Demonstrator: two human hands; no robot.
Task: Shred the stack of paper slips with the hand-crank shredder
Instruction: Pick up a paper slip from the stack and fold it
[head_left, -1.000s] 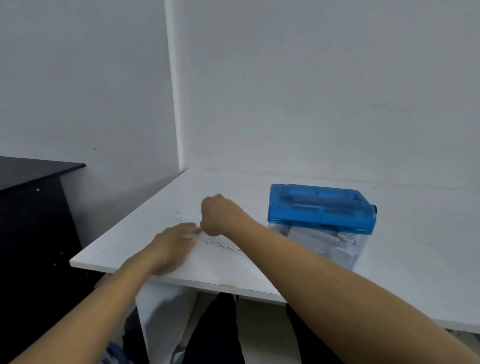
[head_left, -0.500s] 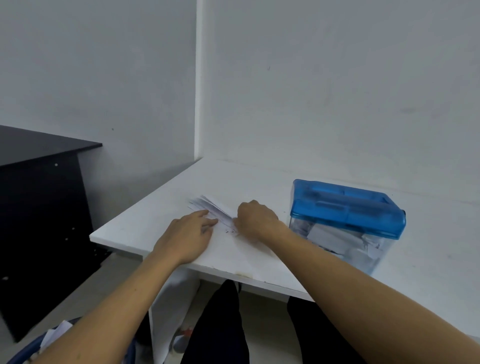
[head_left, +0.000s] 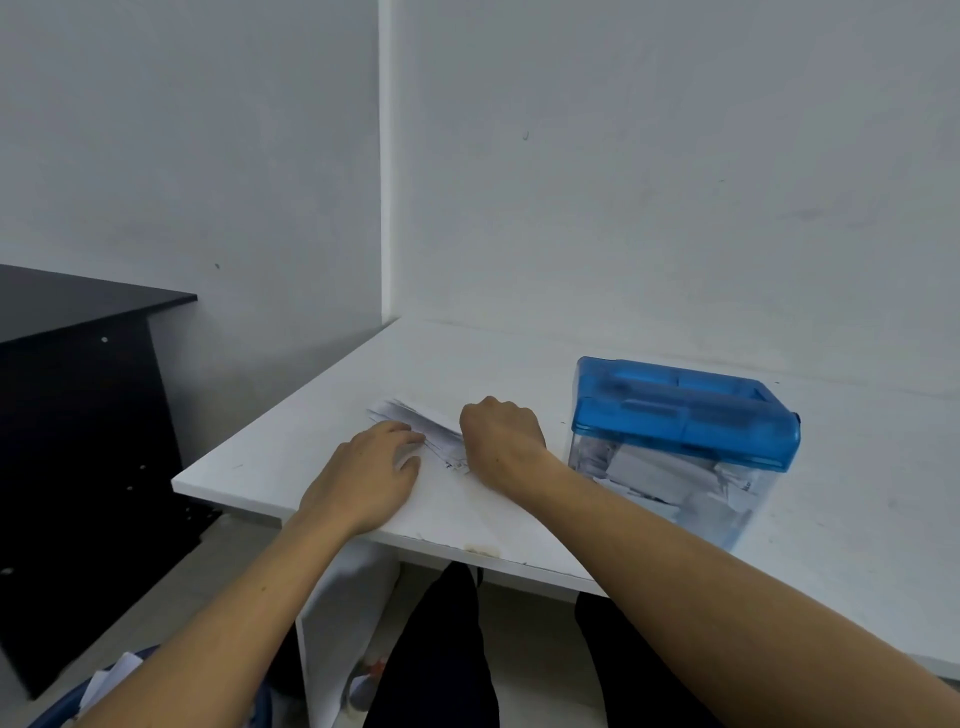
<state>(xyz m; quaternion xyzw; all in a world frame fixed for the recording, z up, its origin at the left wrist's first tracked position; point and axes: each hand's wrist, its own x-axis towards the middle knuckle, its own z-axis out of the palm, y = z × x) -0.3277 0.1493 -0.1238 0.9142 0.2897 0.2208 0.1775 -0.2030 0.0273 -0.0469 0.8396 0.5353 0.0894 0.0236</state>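
A fanned stack of white paper slips (head_left: 415, 421) lies on the white table (head_left: 291, 447) near its left front corner. My left hand (head_left: 363, 475) lies flat with its fingertips pressing on the slips' near edge. My right hand (head_left: 501, 436) has curled fingers at the right end of the stack; whether it grips a slip is hidden by the knuckles. The hand-crank shredder (head_left: 680, 415), a blue lid on a clear bin holding paper scraps, stands just to the right of my right hand. Its crank is not visible.
White walls meet in a corner behind the table. A black desk (head_left: 78, 332) stands to the left across a gap. A blue bin (head_left: 78, 701) with paper sits on the floor at lower left. My legs are under the table's front edge.
The view has shifted left, so the table and shredder sit further right. My right hand came down from above the slips onto the stack's right end. My left hand stays on the slips.
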